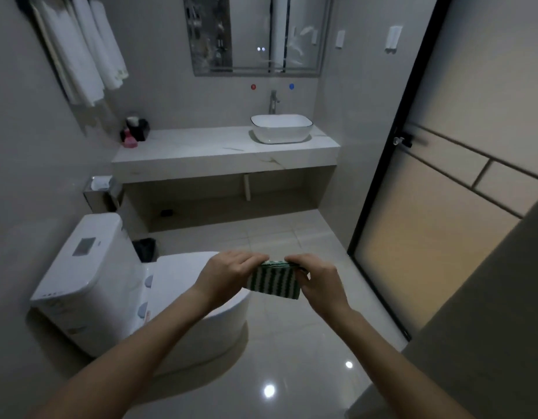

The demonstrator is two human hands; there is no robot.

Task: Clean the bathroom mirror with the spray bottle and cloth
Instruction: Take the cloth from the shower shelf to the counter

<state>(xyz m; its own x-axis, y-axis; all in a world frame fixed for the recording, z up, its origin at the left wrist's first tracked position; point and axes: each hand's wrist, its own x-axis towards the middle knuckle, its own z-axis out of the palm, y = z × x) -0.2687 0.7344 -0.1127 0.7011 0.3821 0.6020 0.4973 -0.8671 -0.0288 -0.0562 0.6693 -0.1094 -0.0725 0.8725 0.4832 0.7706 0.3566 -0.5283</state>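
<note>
Cloth (pixel 273 281), green-and-white striped, is held folded between both hands at 6 o'clock: left hand (pixel 228 275) and right hand (pixel 317 279) each pinch its top edge. Toilet (pixel 110 285) sits at 8 o'clock. Mirror (pixel 258 31) hangs at 12 o'clock, above the surface (pixel 201 149) and basin (pixel 280 128); towels (pixel 86 49) at 10.

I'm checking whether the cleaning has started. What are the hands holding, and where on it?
Both hands hold one folded green-and-white striped cloth: the left hand pinches its upper left edge, the right hand its upper right edge. No spray bottle is held.
</note>
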